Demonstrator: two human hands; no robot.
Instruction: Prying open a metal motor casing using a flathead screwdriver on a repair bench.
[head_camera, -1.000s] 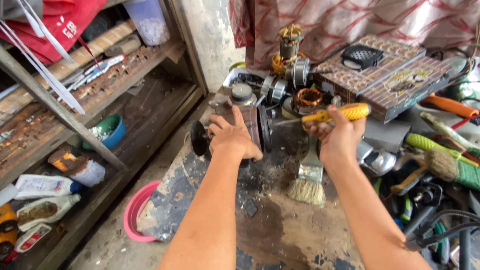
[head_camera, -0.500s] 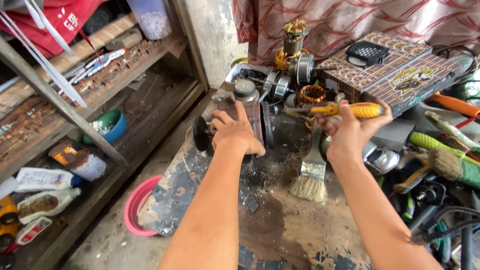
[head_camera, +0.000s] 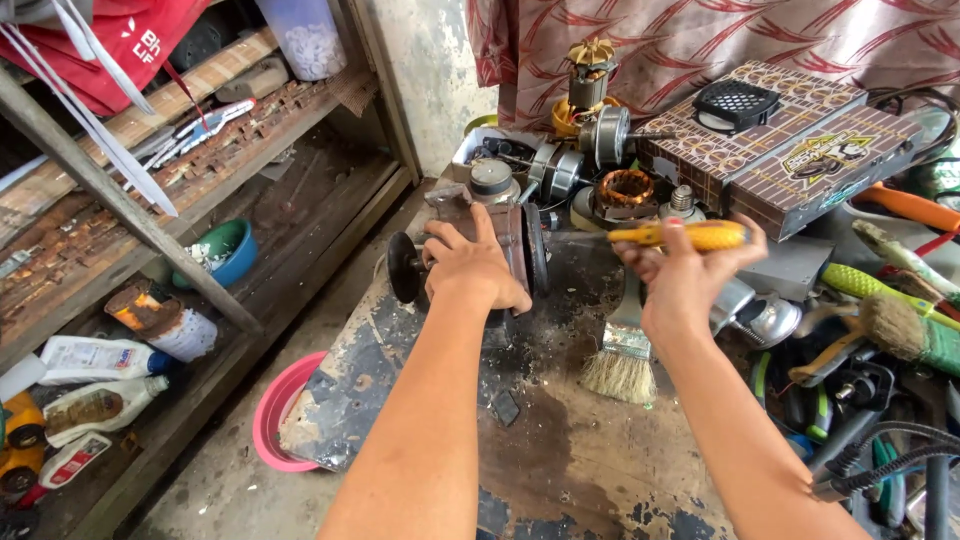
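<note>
The left hand (head_camera: 470, 265) clamps the motor housing (head_camera: 500, 235). Just right of it, the right hand (head_camera: 690, 275) pinches a yellow screwdriver (head_camera: 680, 236), shaft level, pointing leftward at the housing.

Grimy workbench (head_camera: 560, 470): paintbrush (head_camera: 620, 350), motor parts (head_camera: 600, 190), patterned boxes (head_camera: 790, 150), misc tools at rt.

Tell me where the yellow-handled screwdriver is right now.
In the head view, the yellow-handled screwdriver lies level in the right hand, right of centre, its tip pointing left toward the grey motor housing under the left hand, above the paintbrush.
</note>
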